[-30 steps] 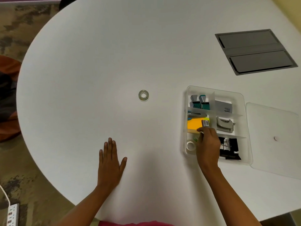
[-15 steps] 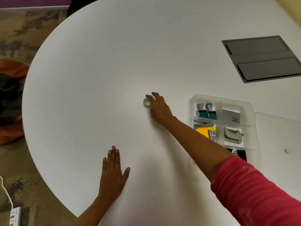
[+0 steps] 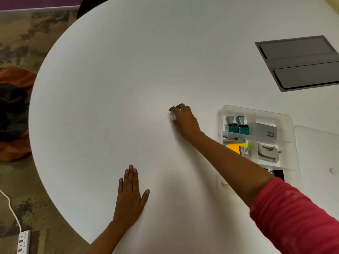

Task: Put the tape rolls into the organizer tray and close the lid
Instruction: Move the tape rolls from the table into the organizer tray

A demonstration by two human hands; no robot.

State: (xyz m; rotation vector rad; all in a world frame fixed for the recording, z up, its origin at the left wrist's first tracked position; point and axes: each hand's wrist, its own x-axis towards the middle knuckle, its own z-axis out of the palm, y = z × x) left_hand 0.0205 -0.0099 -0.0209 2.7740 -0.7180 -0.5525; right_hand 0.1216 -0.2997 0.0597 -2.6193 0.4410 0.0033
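My right hand (image 3: 184, 119) reaches out to the middle of the white round table (image 3: 113, 88), fingers curled around a small clear tape roll (image 3: 172, 117), mostly hidden under them. The clear organizer tray (image 3: 282, 117) lies at the right with its compartments open; my right forearm crosses its near left part and hides it. Its clear lid (image 3: 317, 158) lies flat on the table just right of the tray. My left hand (image 3: 130, 196) rests flat on the table near the front edge, fingers spread, holding nothing.
The tray holds teal stamps (image 3: 237, 125), a white box (image 3: 266, 132), a stapler (image 3: 233, 140), yellow sticky notes (image 3: 233, 147), a hole punch (image 3: 267, 153) and black clips (image 3: 277, 174). A grey cable hatch (image 3: 300, 63) sits at the back right. A power strip (image 3: 23, 241) lies on the floor.
My right hand left the tray, reached left to the loose tape roll and has closed its fingers over it. The left hand stayed flat. The view shifted slightly.
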